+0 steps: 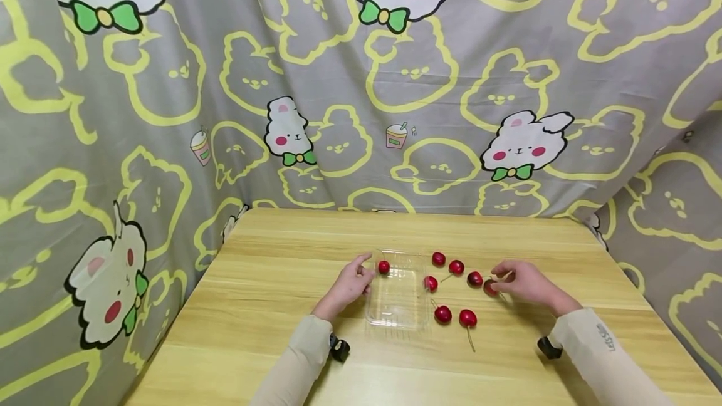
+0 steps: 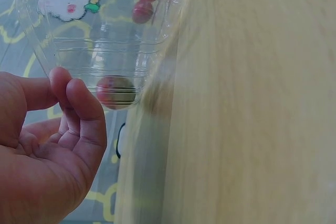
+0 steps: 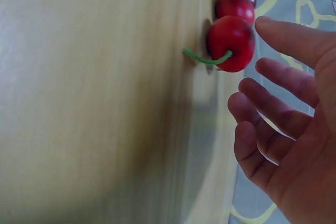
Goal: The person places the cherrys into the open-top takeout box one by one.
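Observation:
A clear plastic container [image 1: 397,324] lies on the table with one red cherry [image 1: 383,267] inside, in its far left corner. My left hand [image 1: 352,282] pinches the container's left edge; in the left wrist view, the thumb and fingertips meet at its wall. To the right, my right hand [image 1: 524,282] reaches over a dark red cherry [image 1: 490,287]. The right wrist view shows that hand's fingers apart and loosely bent, the upper fingertip close beside the nearest cherry [image 3: 231,43], which has a green stem. Nothing is held in the right hand.
Another cherry [image 1: 475,279] lies left of the right hand. More cherries are scattered between container and right hand, including a stemmed cherry [image 1: 467,318] nearer the front and one cherry [image 1: 430,284] by the container's right wall. A patterned curtain [image 1: 338,80] hangs behind the wooden table [image 1: 254,306].

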`<act>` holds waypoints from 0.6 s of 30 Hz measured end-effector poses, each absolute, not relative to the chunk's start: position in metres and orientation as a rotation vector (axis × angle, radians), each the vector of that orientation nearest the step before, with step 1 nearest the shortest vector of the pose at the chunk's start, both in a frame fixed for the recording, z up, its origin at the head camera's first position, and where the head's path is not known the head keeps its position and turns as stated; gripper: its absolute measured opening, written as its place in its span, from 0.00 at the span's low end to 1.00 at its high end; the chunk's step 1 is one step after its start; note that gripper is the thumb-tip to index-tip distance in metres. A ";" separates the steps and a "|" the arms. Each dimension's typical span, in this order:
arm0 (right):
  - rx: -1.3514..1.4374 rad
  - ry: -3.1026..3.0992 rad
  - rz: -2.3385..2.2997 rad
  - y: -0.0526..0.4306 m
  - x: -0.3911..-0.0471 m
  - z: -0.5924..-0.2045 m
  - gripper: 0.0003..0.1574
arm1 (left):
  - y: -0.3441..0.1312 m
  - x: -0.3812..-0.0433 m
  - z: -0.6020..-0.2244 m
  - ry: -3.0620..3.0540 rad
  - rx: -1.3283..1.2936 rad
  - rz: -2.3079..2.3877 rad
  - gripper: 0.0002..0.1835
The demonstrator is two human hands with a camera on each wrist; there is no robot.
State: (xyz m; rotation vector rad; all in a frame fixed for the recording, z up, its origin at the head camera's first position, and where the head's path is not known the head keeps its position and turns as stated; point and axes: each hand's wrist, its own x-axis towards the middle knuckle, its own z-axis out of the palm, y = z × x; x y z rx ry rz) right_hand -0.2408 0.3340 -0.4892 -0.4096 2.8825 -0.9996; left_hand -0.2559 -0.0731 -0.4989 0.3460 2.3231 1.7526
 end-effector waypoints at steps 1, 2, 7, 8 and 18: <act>-0.416 2.869 -1.002 0.334 -0.241 -0.490 0.20 | -0.073 -0.256 -0.498 2.321 0.342 1.752 0.29; -0.420 2.857 -1.003 0.333 -0.241 -0.490 0.20 | -0.073 -0.255 -0.497 2.317 0.345 1.759 0.29; -0.419 2.831 -1.003 0.330 -0.241 -0.494 0.20 | -0.072 -0.246 -0.481 2.313 0.362 1.769 0.28; -0.417 2.832 -0.996 0.330 -0.241 -0.495 0.20 | -0.072 -0.243 -0.477 2.312 0.364 1.773 0.28; -0.417 2.835 -0.946 0.327 -0.238 -0.495 0.24 | -0.071 -0.250 -0.489 2.306 0.349 1.786 0.28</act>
